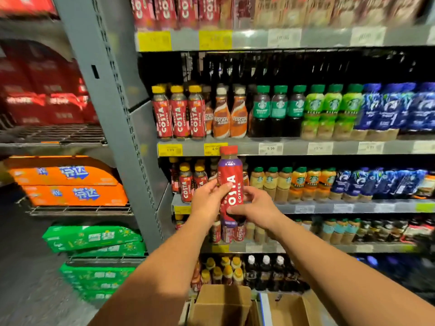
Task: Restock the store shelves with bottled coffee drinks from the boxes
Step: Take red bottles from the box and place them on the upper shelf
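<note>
Both hands hold one Costa bottle (229, 184) upright before the shelves (294, 147): left hand (208, 200) and right hand (255, 208) each grasping its sides. An open cardboard box (223, 304) sits near, below

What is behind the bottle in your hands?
Behind the held bottle are a shelf edge with a yellow price tag and yellow-capped red bottles beside it. Whatever stands directly behind it is covered by the bottle, left hand and right hand.

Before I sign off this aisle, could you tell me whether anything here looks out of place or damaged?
Nothing spilled or damaged. The bottle held by the left hand and right hand has a red cap, unlike the yellow-capped Costa bottles on the shelf behind it.
</note>
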Motion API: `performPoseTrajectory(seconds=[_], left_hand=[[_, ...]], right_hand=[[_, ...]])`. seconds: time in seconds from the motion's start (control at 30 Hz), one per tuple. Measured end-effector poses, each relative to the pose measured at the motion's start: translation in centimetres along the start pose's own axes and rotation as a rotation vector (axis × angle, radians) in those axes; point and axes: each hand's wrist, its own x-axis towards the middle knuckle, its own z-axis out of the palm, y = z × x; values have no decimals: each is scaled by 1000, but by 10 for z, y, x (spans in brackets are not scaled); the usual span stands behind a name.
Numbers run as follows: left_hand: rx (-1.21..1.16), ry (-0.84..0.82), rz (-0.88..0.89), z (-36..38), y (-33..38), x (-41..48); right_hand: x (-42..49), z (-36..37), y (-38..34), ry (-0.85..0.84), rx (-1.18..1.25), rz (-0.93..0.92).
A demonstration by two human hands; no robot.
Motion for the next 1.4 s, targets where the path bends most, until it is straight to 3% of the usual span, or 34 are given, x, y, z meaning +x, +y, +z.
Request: performPoseTrajectory(seconds=[0.47,0.8,1.4], left_hand=[[29,-48,283,7,158,34],[39,-68,388,-18,266,90],[44,-17,506,3,341,154]], right_hand=[[29,-30,-155,156,-84,-243],[68,-21,-266,257,-101,-373],[135,-56,-354,355,-161,-445]])
